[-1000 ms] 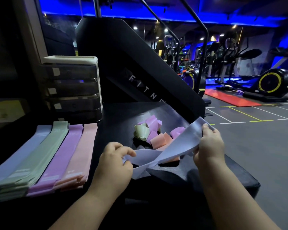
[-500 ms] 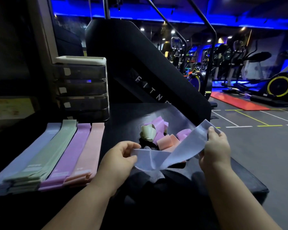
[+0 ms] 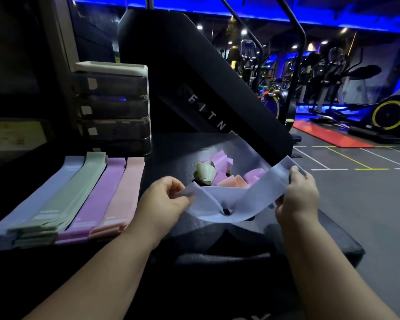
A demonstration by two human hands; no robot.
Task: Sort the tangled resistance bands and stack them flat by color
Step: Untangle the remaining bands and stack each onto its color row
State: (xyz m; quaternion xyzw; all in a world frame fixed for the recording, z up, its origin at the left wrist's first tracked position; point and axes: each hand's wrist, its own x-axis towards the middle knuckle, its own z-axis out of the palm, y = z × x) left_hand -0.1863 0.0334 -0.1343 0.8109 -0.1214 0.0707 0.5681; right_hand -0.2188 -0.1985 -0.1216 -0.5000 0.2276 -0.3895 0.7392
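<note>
Both hands grip one twisted blue band [image 3: 231, 204] above the black surface [image 3: 310, 239]: left hand [image 3: 164, 199] pinching its left end, right hand [image 3: 297, 192] its right. Behind lies the tangled pile [image 3: 219, 174]; four flat color stacks [image 3: 79, 199] lie left. The drawer unit [image 3: 113, 107] shows no discernible contents.

Light: dim, blue ceiling strips [image 3: 240, 5] and small spotlights
Shadows: left side near black
Edges: wide-angle bending
Focus: slightly soft

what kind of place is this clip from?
Almost certainly a commercial gym: exercise machines on the marked floor, a red mat, and the black machine panel lettered "FITN" behind the work surface.
</note>
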